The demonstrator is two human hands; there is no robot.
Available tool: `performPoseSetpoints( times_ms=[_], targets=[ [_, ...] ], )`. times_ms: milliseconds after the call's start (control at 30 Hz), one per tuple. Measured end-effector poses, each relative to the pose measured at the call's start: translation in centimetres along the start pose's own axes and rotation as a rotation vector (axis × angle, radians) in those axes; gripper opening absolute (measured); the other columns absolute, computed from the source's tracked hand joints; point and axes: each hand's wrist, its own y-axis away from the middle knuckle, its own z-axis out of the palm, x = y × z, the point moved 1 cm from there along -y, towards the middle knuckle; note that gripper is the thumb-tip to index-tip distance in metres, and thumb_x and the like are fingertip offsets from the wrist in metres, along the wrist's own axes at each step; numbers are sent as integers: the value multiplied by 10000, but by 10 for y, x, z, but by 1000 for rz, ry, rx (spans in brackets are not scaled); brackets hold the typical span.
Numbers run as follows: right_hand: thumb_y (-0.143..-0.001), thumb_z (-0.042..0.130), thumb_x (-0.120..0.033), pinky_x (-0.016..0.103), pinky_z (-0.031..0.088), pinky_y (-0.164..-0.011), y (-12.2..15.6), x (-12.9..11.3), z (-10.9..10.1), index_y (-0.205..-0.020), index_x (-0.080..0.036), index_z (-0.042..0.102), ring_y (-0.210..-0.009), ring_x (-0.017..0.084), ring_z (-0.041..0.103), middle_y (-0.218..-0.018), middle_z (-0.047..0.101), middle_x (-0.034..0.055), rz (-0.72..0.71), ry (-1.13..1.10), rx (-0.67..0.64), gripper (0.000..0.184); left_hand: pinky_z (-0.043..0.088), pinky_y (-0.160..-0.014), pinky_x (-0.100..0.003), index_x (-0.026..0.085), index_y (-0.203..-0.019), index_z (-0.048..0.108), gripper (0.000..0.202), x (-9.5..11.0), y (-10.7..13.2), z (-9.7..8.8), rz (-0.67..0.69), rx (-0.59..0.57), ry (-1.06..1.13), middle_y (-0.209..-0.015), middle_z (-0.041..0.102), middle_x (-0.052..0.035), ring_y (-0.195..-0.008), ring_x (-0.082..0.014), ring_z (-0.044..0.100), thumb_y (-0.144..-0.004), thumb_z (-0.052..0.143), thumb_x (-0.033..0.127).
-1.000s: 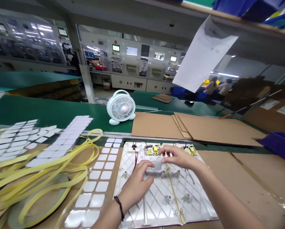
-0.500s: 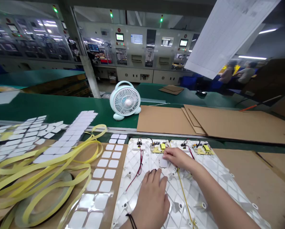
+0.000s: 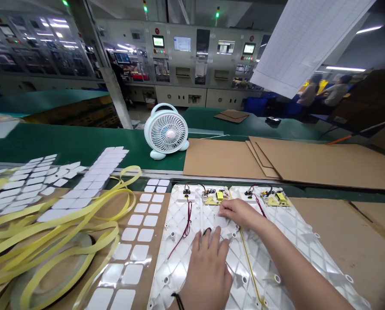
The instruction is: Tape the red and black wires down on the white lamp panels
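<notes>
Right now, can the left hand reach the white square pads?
Probably yes: the left hand is over the white plastic panel, and the white pads lie just past its edge, nothing tall between.

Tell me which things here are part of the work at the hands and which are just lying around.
Part of the work:
left hand
right hand
white ribbed plastic panel
white pad under the right hand
circuit boards
sheet of white pads

Lying around:
desk fan
cardboard sheets
yellow strips
</notes>
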Motion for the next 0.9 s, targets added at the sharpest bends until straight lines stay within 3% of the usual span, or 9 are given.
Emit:
performPoseSetpoints(
  times_ms=[433, 633, 900],
  targets=[
    [-817, 591, -321, 244, 288, -560, 2, -7, -1, -686, -211, 591, -634, 143, 504, -668, 600, -17, 23, 34, 16, 171, 161, -1107, -607, 212, -1329, 467, 525, 2, -2, -3, -3, -33, -16, -1508, 303, -111, -1307, -370, 325, -810, 479, 289],
    [-834, 556, -318, 242, 294, -564, 3, -5, -1, -696, -209, 589, -639, 140, 504, -677, 600, -21, -7, 18, 25, 179, 202, -1106, -600, 229, -1333, 468, 503, 3, -1, 0, 9, 16, -101, -1487, 358, -61, -1291, -362, 349, -842, 451, 332],
    [-842, 547, -322, 238, 304, -574, 1, -1, 0, -710, -214, 601, -651, 138, 511, -682, 599, -28, -10, 18, 25, 179, 242, -1091, -608, 214, -1334, 472, 516, 2, 0, 3, 32, 40, -147, -1467, 391, -64, -1274, -379, 372, -836, 459, 352]
  ],
)
